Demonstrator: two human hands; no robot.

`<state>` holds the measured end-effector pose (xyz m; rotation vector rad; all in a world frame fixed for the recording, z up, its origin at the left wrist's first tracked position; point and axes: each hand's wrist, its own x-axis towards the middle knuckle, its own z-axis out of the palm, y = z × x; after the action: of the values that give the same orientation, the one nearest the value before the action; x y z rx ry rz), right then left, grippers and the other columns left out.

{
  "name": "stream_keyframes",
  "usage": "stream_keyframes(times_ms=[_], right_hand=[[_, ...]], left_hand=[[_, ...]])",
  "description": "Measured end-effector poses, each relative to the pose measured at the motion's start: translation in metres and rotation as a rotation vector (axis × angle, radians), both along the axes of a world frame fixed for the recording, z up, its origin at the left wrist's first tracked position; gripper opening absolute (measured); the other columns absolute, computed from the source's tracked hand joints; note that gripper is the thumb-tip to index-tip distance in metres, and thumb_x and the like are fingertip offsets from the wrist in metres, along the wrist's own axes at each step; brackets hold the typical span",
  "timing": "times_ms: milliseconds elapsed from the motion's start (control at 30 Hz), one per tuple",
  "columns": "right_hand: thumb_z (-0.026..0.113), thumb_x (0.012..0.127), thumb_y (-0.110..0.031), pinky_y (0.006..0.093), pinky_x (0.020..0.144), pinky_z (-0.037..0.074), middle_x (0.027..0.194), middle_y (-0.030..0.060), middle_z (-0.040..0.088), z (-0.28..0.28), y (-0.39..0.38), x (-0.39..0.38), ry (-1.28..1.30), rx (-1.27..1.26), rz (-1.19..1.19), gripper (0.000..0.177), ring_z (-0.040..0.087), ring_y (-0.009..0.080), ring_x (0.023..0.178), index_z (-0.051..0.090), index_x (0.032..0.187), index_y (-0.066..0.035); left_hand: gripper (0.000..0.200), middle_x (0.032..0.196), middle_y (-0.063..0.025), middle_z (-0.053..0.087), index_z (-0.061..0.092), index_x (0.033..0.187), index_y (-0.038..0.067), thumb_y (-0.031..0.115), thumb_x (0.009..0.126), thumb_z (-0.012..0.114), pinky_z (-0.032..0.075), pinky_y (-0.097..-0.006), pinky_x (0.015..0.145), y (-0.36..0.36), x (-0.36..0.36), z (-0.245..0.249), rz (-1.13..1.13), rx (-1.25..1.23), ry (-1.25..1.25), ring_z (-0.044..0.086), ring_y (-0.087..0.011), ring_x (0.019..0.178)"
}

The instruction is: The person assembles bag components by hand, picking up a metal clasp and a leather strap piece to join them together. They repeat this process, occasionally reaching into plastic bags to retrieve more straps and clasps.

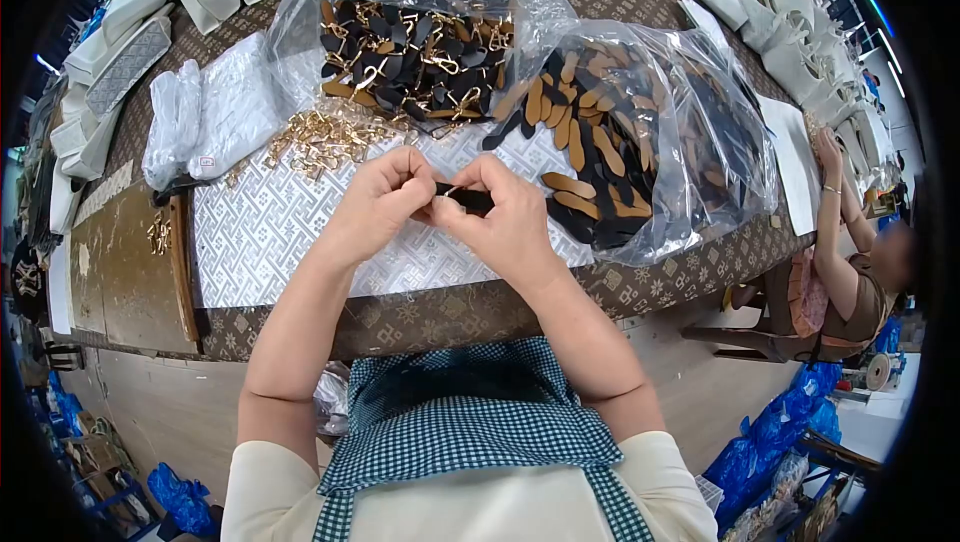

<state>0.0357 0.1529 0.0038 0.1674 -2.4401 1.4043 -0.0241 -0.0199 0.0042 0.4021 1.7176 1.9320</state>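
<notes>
Both of my hands meet over the patterned white sheet (270, 232). My left hand (385, 202) pinches at one end of a small black strap (470, 199). The fingers of my right hand (497, 214) are closed on the same strap. Whether a metal piece is between the fingertips is too small to tell. Just beyond my left hand lies a pile of gold metal clasps (320, 142). Behind it, a clear bag holds black straps with gold clasps (410, 57). To the right of my right hand, black and tan leather strips (600, 142) spill from another clear bag.
Plastic-wrapped packets (235, 107) lie at the left, near a wooden board (125, 262) with a few clasps. Pale bags (800, 52) line the far right of the table. A co-worker (850, 272) sits at the right edge, arms on the table.
</notes>
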Motion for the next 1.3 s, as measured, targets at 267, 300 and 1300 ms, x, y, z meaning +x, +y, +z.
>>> stream_keyframes(times_ms=[267,300,1300], right_hand=[[0.069,0.082,-0.023,0.0407,0.084,0.05,0.107,0.0116,0.066,0.019,0.033,0.002,0.184,0.233,-0.102,0.055,0.06,0.0319,0.1,0.052,0.131,-0.006],[0.071,0.081,-0.021,0.0397,0.083,0.049,0.104,0.0091,0.066,0.019,0.043,0.002,0.155,0.235,-0.151,0.05,0.06,0.03,0.098,0.056,0.127,-0.007],[0.066,0.088,-0.01,0.0349,0.061,0.052,0.079,0.0098,0.067,0.02,0.017,-0.006,0.043,0.057,0.032,0.012,0.067,0.0254,0.069,0.062,0.1,-0.01]], left_hand=[[0.016,0.108,-0.0079,0.067,0.058,0.106,0.005,0.018,0.097,0.062,0.056,-0.0305,0.084,0.0,-0.035,0.009,0.2,0.185,0.063,0.068,-0.0189,0.098],[0.027,0.117,-0.0101,0.064,0.057,0.118,0.002,0.017,0.096,0.063,0.051,-0.0284,0.09,0.004,-0.037,0.022,0.307,0.238,0.138,0.063,-0.0189,0.11],[0.02,0.095,-0.0052,0.069,0.066,0.112,0.0,0.011,0.095,0.062,0.055,-0.0253,0.065,-0.005,-0.008,0.0,0.194,-0.018,0.075,0.069,-0.0144,0.085]])
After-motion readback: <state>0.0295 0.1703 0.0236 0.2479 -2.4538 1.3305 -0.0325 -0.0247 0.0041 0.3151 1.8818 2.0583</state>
